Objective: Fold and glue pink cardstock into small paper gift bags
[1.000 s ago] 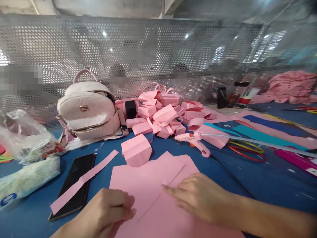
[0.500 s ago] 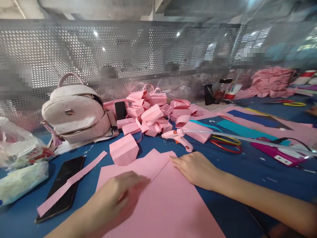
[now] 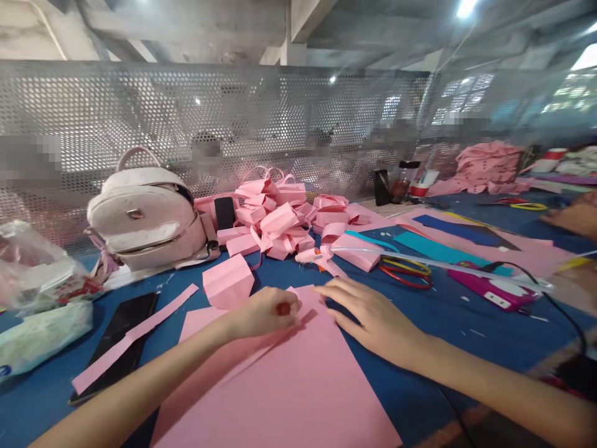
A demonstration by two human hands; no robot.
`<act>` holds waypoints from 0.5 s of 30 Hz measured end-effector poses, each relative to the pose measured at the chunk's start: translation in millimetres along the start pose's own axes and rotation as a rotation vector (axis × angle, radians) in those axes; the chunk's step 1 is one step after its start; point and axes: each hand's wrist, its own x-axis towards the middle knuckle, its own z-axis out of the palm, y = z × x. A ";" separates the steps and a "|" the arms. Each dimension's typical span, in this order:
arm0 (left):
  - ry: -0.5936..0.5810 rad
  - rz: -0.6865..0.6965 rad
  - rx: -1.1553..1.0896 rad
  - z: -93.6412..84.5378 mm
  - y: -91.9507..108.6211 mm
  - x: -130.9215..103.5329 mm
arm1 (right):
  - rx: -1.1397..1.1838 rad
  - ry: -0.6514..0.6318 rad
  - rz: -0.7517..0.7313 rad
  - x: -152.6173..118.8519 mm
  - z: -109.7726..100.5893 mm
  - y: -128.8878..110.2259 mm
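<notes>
Pink paper (image 3: 298, 392) lies flat directly below my camera, an overlapping layer along its left side. My right hand (image 3: 373, 318) is spread, fingertips at the far edge, presumably to steady it, gripping nothing I can see. My left hand (image 3: 265, 314) is loosely curled over the far part; whether it pinches the paper, I can't tell from here. Just beyond it sits a folded box (image 3: 228, 280), and the glue gun (image 3: 321, 257) rests near my right fingers, probably for easy reach. A paper strip (image 3: 163, 314) crosses the phone (image 3: 128, 313). Small scraps speckle the blue surface (image 3: 433, 317); behind it stands a perforated screen (image 3: 261, 112) under concrete beams (image 3: 312, 18).
</notes>
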 end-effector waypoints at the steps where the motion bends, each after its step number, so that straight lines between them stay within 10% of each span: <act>1: -0.043 0.021 -0.064 -2.5 5.2 -4.8 | 0.086 0.002 -0.004 2.5 -3.8 -2.5; 8: -0.048 0.038 -0.910 -6.9 38.2 -52.1 | 0.871 -0.164 0.010 42.6 -29.4 -41.5; 15: 0.121 -0.008 -0.972 2.8 22.5 -83.1 | 1.002 -0.378 -0.041 87.9 -11.7 -54.3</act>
